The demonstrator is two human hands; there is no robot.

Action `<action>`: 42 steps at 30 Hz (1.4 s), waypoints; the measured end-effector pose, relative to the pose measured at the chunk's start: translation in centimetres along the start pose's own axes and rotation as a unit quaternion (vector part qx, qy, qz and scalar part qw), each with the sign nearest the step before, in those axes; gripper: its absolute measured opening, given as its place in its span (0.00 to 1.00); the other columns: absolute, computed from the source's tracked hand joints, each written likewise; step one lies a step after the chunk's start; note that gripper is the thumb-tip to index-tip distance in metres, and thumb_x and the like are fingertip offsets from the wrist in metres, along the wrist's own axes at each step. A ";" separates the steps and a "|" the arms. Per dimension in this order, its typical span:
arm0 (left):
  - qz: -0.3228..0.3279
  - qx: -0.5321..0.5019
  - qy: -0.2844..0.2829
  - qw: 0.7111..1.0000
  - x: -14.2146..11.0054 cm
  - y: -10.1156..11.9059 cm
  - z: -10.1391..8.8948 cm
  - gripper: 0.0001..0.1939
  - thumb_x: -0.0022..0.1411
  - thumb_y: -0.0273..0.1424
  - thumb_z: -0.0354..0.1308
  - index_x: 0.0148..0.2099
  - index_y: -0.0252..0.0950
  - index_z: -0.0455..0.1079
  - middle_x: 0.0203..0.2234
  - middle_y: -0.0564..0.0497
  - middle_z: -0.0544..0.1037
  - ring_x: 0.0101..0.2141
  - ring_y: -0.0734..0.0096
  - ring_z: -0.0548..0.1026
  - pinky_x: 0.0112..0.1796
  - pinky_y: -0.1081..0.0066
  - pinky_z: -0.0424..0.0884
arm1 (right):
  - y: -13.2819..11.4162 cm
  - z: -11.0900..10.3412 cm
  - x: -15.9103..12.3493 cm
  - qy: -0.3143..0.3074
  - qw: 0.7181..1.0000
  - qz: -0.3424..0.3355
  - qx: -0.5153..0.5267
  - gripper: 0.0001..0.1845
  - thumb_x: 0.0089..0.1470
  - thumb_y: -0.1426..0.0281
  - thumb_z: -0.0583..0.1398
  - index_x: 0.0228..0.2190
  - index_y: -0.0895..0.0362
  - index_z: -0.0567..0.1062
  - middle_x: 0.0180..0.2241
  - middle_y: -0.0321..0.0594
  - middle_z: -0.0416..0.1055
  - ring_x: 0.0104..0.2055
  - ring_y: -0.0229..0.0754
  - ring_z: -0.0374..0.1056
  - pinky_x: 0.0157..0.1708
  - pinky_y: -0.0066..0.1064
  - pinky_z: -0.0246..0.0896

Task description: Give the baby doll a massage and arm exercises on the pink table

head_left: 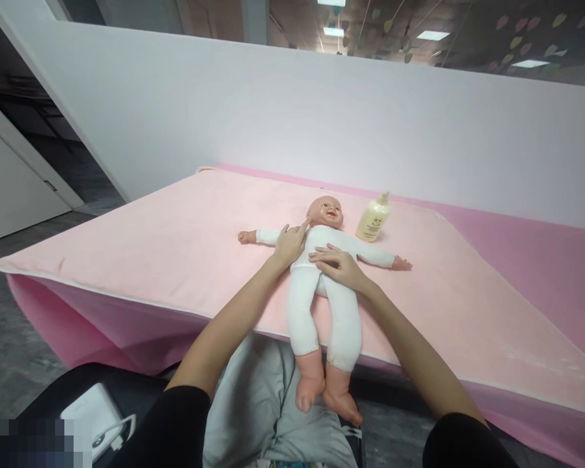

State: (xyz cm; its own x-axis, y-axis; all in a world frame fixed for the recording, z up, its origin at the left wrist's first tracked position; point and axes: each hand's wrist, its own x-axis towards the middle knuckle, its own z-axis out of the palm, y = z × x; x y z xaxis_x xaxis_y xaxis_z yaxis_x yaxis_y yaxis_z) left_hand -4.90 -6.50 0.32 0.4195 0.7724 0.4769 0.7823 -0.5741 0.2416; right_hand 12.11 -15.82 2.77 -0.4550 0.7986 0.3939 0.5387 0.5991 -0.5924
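A baby doll (pixel 327 305) in a white suit lies on its back on a pink towel (pixel 166 240), arms spread, its feet hanging over the near edge. My left hand (pixel 290 244) rests flat on the doll's chest by its shoulder, one finger pointing toward the neck. My right hand (pixel 336 265) lies flat across the doll's belly, fingers pointing left. Neither hand grips anything.
A cream pump bottle (pixel 373 220) stands on the towel just right of the doll's head. A white wall runs behind the table. A white power bank with a cable (pixel 95 416) lies on a dark seat at lower left. Grey cloth covers my lap.
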 end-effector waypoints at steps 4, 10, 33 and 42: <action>0.027 -0.010 0.041 0.999 -0.1 0.2 -0.1 0.25 0.63 0.25 0.41 0.62 0.32 0.56 0.39 0.42 0.77 0.43 0.62 0.73 0.50 0.61 0.63 | 1.1 0.2 0.7 -0.005 0.995 0.046 -0.090 0.21 0.59 0.57 0.50 0.49 0.49 0.72 0.58 0.38 0.61 0.64 0.46 0.49 0.64 0.51 0.32; 0.169 -0.094 0.096 0.976 -1.0 2.0 -0.9 0.20 0.65 0.31 0.40 0.51 0.36 0.70 0.45 0.42 0.75 0.47 0.65 0.72 0.48 0.64 0.67 | 3.7 0.2 1.4 0.035 0.973 0.167 -0.158 0.27 0.58 0.52 0.48 0.57 0.44 0.63 0.65 0.37 0.45 0.67 0.52 0.37 0.62 0.60 0.26; 0.161 -0.118 -0.174 0.964 -0.9 3.5 -2.0 0.28 0.65 0.49 0.38 0.64 0.48 0.54 0.66 0.52 0.47 0.65 0.62 0.45 0.62 0.54 0.37 | 7.0 -0.7 1.0 0.224 0.957 0.180 -0.052 0.26 0.58 0.65 0.43 0.50 0.61 0.70 0.51 0.47 0.69 0.54 0.46 0.64 0.58 0.43 0.54; 0.006 -0.097 -0.124 0.988 -0.5 1.7 -0.6 0.32 0.65 0.49 0.36 0.67 0.39 0.46 0.64 0.47 0.53 0.64 0.60 0.50 0.61 0.55 0.43 | 2.5 -0.5 0.0 0.201 0.976 0.076 -0.043 0.15 0.52 0.67 0.54 0.35 0.56 0.79 0.40 0.41 0.76 0.48 0.47 0.70 0.54 0.41 0.61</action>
State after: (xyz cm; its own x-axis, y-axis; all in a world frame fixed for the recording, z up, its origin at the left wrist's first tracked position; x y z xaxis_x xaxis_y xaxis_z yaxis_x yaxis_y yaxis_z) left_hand -4.11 -8.06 1.01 0.5461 0.7947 0.2650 0.6843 -0.6057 0.4060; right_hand 13.79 -14.30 1.63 -0.0591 0.8265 0.5598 0.6438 0.4601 -0.6114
